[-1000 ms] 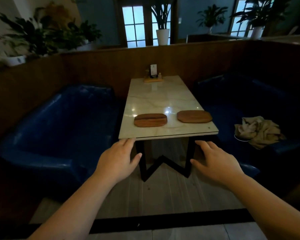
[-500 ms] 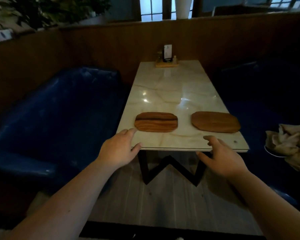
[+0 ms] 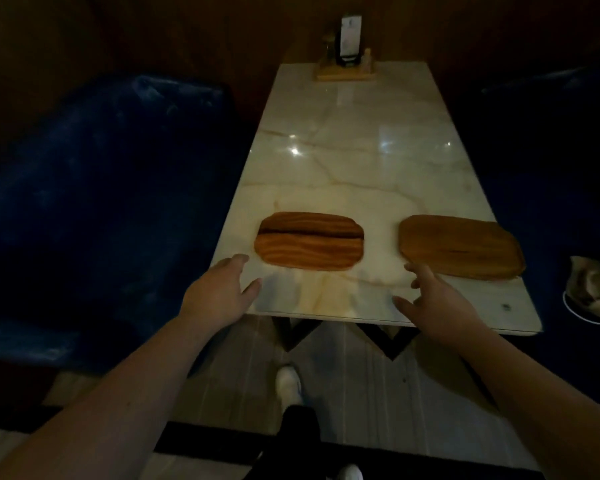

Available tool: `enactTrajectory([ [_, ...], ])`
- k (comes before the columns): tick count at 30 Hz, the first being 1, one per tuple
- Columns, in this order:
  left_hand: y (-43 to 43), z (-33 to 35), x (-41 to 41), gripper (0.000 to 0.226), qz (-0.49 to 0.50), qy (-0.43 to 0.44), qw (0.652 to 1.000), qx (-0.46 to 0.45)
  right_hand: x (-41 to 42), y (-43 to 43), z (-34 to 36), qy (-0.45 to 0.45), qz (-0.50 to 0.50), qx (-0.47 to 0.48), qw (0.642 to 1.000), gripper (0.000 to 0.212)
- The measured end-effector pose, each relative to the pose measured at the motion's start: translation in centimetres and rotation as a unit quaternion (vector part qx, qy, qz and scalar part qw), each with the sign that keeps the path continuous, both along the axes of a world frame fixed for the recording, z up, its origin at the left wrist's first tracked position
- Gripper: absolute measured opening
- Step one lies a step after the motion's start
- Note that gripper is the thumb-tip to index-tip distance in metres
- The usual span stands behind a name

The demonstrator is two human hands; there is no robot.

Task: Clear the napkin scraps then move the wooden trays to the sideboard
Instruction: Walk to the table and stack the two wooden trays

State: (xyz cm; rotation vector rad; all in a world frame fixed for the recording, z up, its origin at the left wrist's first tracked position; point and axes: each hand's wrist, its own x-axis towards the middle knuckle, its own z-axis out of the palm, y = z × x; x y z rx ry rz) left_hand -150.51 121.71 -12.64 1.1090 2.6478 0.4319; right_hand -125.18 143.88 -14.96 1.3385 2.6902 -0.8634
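- Now both hands reach over the near end of a marble table (image 3: 354,161), bare forearms coming in from the bottom corners.
- Left hand (image 3: 219,296) hangs palm down over the near left corner of the table, fingers loosely spread, thumb out to the right, gripping nothing.
- Its fingertips lie just near-left of the left tray (image 3: 309,241); whether they touch the table I cannot tell.
- Right hand (image 3: 437,303) is also palm down and empty, fingers spread, thumb pointing left.
- Its fingertips sit right at the near left edge of the right tray (image 3: 459,247); contact cannot be made out.
- Left tray is a flat wooden board with rounded corners and a dark stripe along its length, lying flat on the near part of the table.
- Right tray is a similar board, plainer and paler, lying flat near the table's right edge, apart from the left one.
- No napkin scraps can be made out on the tabletop.
- A small wooden stand (image 3: 347,69) with a card holder sits at the far end of the table.
- Blue bench (image 3: 101,202) fills the left side; the seat on the right is dark.
- Crumpled cloth (image 3: 596,282) lies on the right seat, partly cut off by the frame.
- A white shoe (image 3: 289,386) and dark trouser leg show on the floor below.
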Motion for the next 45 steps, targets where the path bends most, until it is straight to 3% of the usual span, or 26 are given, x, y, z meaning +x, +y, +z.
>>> enactTrajectory([
  [8, 6.7, -4.0, -7.7, 0.05, -0.045, -0.043, 0.997, -0.047, -6.1, 4.5, -3.1, -0.075, 0.0, -0.049, 0.996, 0.059],
  [16, 12.7, -9.1, -16.6, 0.053, -0.067, -0.073, 0.991, -0.089, -13.4, 8.7, -7.0, -0.049, -0.083, -0.125, 0.987, 0.058],
  [25, 15.3, -12.8, -20.3, 0.043, -0.023, -0.199, 0.973, -0.113, -17.4, 10.7, -9.7, -0.096, -0.125, -0.175, 0.972, 0.06],
  [28, 16.3, -12.6, -20.3, 0.021, 0.018, -0.23, 0.968, -0.103, -18.4, 11.6, -10.4, -0.069, -0.158, -0.203, 0.964, 0.049],
  [32, 17.1, -12.0, -19.8, 0.019, 0.119, -0.298, 0.945, -0.066, -18.6, 13.0, -11.4, -0.033, -0.193, -0.25, 0.948, 0.037],
  [35, 17.4, -11.8, -19.4, 0.005, 0.15, -0.303, 0.94, -0.04, -17.6, 14.0, -11.4, 0.01, -0.212, -0.295, 0.932, 0.035],
  [39, 19.1, -10.9, -17.1, 0.022, 0.178, -0.298, 0.938, 0.001, -14.8, 16.2, -10.7, 0.059, -0.212, -0.307, 0.926, 0.03],
  [45, 24.3, -10.7, -12.5, 0.021, 0.186, -0.313, 0.93, 0.046, -8.6, 21.2, -9.1, 0.112, -0.241, -0.314, 0.912, 0.025],
])
